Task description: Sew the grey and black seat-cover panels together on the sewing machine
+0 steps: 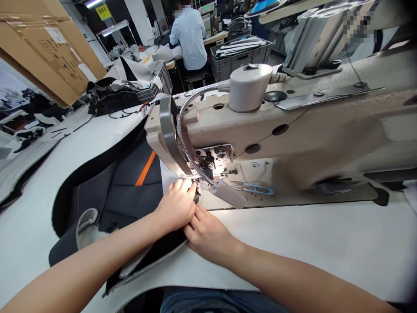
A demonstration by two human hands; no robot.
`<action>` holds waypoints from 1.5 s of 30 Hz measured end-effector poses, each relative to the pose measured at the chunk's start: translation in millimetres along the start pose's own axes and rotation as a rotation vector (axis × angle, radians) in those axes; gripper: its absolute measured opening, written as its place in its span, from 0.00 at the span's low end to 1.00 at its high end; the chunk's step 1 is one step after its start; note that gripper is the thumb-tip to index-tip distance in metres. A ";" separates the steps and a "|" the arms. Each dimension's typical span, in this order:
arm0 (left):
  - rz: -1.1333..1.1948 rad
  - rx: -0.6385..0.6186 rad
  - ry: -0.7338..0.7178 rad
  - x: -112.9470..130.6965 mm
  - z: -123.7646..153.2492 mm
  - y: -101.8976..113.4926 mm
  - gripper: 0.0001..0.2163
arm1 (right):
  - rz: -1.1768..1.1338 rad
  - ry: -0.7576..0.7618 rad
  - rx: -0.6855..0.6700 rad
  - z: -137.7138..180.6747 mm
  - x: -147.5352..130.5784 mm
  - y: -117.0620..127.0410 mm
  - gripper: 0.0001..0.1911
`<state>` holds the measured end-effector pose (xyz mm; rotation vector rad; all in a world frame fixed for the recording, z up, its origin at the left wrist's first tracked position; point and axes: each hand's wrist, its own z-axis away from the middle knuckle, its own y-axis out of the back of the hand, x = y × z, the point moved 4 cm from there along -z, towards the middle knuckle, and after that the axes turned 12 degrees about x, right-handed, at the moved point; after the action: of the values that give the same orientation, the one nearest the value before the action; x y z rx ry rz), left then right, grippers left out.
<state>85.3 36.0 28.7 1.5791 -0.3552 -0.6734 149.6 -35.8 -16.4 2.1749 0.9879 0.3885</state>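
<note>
A black seat cover point(132, 202) with an orange stripe lies on the white table, its right edge running up to the lit needle area of a beige sewing machine point(208, 126). My left hand point(177, 202) presses on the cover close to the presser foot, its fingers curled over the edge. Just below and touching it, my right hand point(208, 237) pinches the cover's edge with bent fingers. The fabric between my fingers and the needle itself are mostly hidden. Blue thread snips point(257, 188) rest on the machine bed, right of the needle.
Large cardboard boxes point(48, 48) stand at the upper left, with dark fabric pieces point(110, 95) below them. The white tabletop point(293, 239) extends to the right. Farther back, a person in a light blue shirt point(190, 34) sits beside a grey crate point(241, 54).
</note>
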 end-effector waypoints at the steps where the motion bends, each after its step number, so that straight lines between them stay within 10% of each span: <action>1: 0.001 0.023 0.011 -0.7 1.1 -0.3 0.09 | 0.016 0.010 0.005 -0.6 0.7 0.4 0.10; 20: 0.196 0.001 0.125 -1.5 -5.4 -2.9 0.14 | 0.041 0.135 -0.071 -2.0 14.6 17.5 0.09; 29: 0.350 -0.070 -0.072 -1.0 -2.1 6.9 0.11 | -0.011 0.134 0.008 2.7 20.3 21.8 0.10; 36: -0.051 -0.361 0.101 5.3 17.8 28.2 0.21 | -0.173 0.172 -0.026 5.7 -14.8 22.9 0.07; 45: -0.063 -0.370 0.070 14.2 12.5 -1.4 0.14 | -0.182 0.101 -0.150 8.9 -10.3 27.8 0.09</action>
<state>88.5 17.8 24.3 1.2607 -0.1192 -0.6870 162.4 -60.5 -2.8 1.9294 1.1640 0.4735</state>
